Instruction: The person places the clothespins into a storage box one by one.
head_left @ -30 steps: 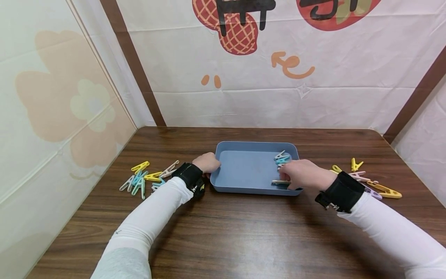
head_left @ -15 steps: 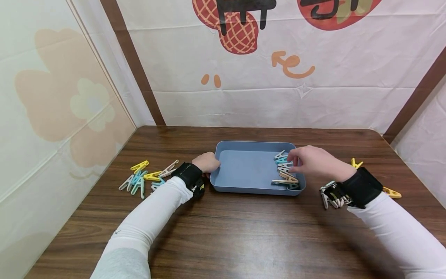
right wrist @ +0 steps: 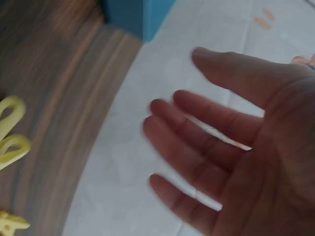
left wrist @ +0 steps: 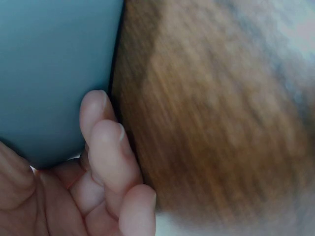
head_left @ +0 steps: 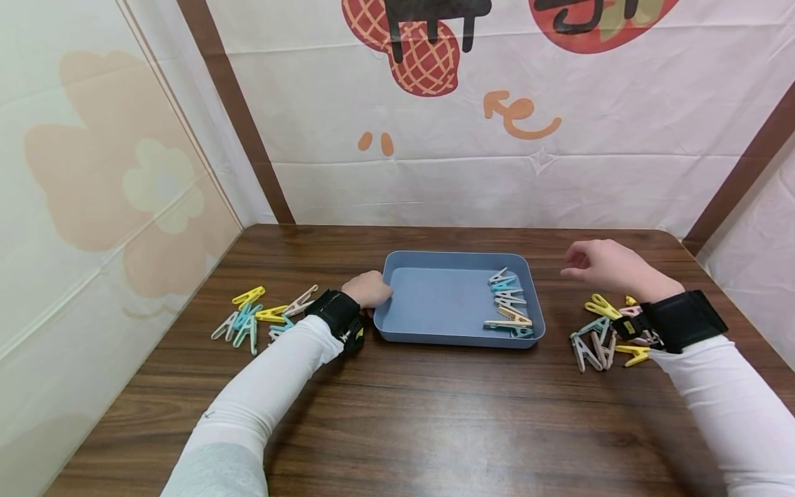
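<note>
My left hand (head_left: 368, 290) grips the left end of a blue tray (head_left: 447, 339). In the left wrist view its fingers (left wrist: 113, 152) curl round the tray's edge (left wrist: 59, 73). Along the tray's right side lies a column of clothespins, among them a blue clothespin (head_left: 502, 284) and a beige clothespin (head_left: 514, 317). My right hand (head_left: 611, 266) is raised to the right of the tray with nothing in it. The right wrist view shows its fingers (right wrist: 187, 152) spread and slightly bent. Below it is a pile of clothespins, including a yellow clothespin (head_left: 601, 307) and a grey clothespin (head_left: 584, 354).
A second group of clothespins, with a yellow clothespin (head_left: 250, 296) and a blue clothespin (head_left: 247, 319), lies left of the tray beside my left forearm. Everything stands on a dark wooden table (head_left: 435, 414). A white printed cloth (head_left: 435, 193) hangs behind its far edge.
My right hand has let go of a clothespin in the tray, lifted and moved right over the right pile. The clothespins in the tray's right side now show fully. My left hand stays put.
</note>
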`<state>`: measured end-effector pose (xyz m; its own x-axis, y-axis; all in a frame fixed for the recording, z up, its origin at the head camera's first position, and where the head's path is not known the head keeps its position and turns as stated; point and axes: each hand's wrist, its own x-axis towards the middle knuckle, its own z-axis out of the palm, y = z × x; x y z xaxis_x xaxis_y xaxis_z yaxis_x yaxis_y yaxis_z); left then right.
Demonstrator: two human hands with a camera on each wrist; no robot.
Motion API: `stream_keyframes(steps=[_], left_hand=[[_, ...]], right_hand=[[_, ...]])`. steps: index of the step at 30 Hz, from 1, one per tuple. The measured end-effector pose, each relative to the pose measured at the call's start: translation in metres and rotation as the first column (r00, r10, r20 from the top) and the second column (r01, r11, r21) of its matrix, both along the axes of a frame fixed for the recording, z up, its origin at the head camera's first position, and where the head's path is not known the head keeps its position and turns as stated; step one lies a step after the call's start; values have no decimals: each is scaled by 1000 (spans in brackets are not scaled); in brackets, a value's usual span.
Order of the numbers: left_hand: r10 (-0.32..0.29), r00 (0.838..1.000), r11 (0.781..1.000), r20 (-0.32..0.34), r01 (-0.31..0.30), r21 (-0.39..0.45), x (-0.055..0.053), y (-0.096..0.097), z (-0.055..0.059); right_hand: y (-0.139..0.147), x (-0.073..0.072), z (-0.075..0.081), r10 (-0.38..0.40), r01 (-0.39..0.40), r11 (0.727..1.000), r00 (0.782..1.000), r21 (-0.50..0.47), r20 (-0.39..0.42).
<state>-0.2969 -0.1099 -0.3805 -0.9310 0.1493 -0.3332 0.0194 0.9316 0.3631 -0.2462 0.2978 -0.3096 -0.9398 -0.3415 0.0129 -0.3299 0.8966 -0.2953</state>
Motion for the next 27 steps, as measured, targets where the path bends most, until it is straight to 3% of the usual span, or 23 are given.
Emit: stream_keyframes(steps=[5, 10, 17, 27], left_hand=[[-12, 1000, 1000, -8, 12, 5, 1, -1, 0], [-9, 1000, 1000, -2, 9, 3, -1, -1, -2], [2, 1000, 1000, 15, -2, 2, 0, 0, 1], [-2, 1000, 1000, 5, 2, -4, 3, 0, 3]], right_hand=[[16, -2, -14, -67, 57, 993, 993, 101, 97], [28, -2, -26, -124, 97, 977, 983, 188, 138], [32, 1, -33, -166, 115, 967, 961, 226, 221], [30, -1, -40, -153, 109, 968, 970, 226, 188]])
